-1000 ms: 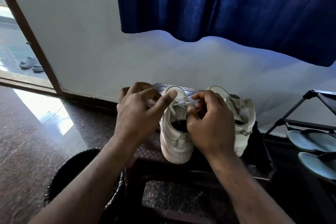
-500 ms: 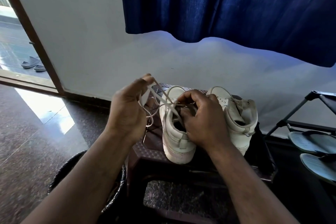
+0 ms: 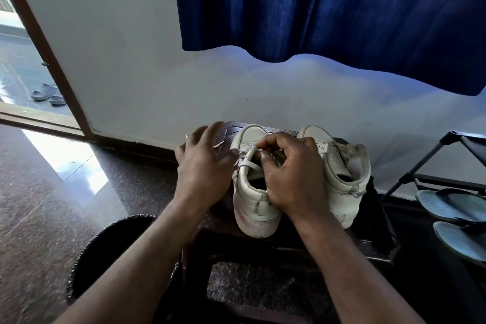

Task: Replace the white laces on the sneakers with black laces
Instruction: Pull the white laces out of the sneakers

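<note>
Head view; left hand (image 3: 202, 166) now spread, seemingly off white lace (image 3: 246, 164)

At centre, on stool (image 3: 228, 129): left sneaker (image 3: 252, 202) beside right sneaker (image 3: 342, 181), toes toward wall (image 3: 131, 47). Left hand (image 3: 202, 166) just left of left sneaker; right hand (image 3: 292, 173) atop it, pinching lace (image 3: 246, 163). Lower left, bin (image 3: 105, 244) beside stool. Right edge, rack (image 3: 420, 166) bearing sandals (image 3: 452, 205). Upper right, curtain (image 3: 328, 8). Upper left, slippers (image 3: 47, 92) beyond doorway (image 3: 21, 60).
</note>
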Demonstrator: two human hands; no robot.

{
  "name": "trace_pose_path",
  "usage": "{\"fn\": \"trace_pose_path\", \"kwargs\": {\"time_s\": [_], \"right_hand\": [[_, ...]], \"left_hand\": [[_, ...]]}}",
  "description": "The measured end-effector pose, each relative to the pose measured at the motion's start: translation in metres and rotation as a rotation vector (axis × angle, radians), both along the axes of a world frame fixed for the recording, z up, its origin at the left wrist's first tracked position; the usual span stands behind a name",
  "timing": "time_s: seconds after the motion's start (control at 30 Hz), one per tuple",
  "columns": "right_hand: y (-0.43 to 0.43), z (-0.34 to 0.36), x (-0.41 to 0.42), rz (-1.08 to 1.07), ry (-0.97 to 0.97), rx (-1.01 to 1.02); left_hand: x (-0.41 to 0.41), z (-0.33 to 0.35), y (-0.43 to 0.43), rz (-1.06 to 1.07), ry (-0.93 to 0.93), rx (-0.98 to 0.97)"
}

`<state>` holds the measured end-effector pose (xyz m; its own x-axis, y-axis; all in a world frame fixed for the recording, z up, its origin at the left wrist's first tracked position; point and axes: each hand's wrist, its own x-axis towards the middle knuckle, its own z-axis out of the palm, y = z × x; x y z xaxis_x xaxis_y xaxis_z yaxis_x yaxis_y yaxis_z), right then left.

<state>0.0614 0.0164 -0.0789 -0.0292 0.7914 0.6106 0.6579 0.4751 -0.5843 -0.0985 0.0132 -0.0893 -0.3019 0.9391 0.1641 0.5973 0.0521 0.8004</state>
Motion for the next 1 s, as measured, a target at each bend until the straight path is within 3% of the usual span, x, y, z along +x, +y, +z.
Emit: {"fn": "trace_pose_path", "kwargs": {"time_s": [0.13,0.23,0.43,0.53,0.63,0.73,0.9,1.0], "right_hand": [[-0.001,0.0,0.001,-0.022,-0.01,-0.033],[-0.001,-0.001,0.001,-0.04,-0.027,-0.047],[0.0,-0.002,0.001,-0.057,-0.017,-0.037],[0.0,-0.003,0.001,-0.052,-0.011,-0.02],[0.0,-0.003,0.0,-0.058,-0.009,-0.011],[0.0,-0.002,0.0,-0.058,-0.011,-0.003],[0.0,-0.003,0.0,-0.062,-0.019,-0.028],[0.001,-0.005,0.001,-0.057,-0.017,-0.025]], "left_hand": [[0.0,0.009,-0.009,-0.088,-0.005,0.297],[-0.002,0.009,-0.01,-0.275,0.07,0.353],[-0.006,0.002,-0.002,-0.262,0.212,0.465],[-0.01,-0.003,0.001,-0.179,0.273,0.434],[-0.02,-0.005,0.003,0.069,0.381,0.226],[-0.025,-0.004,0.002,0.13,0.297,0.157],[-0.01,0.006,-0.005,-0.163,0.033,0.381],[0.002,0.005,-0.01,-0.288,0.143,0.401]]}}
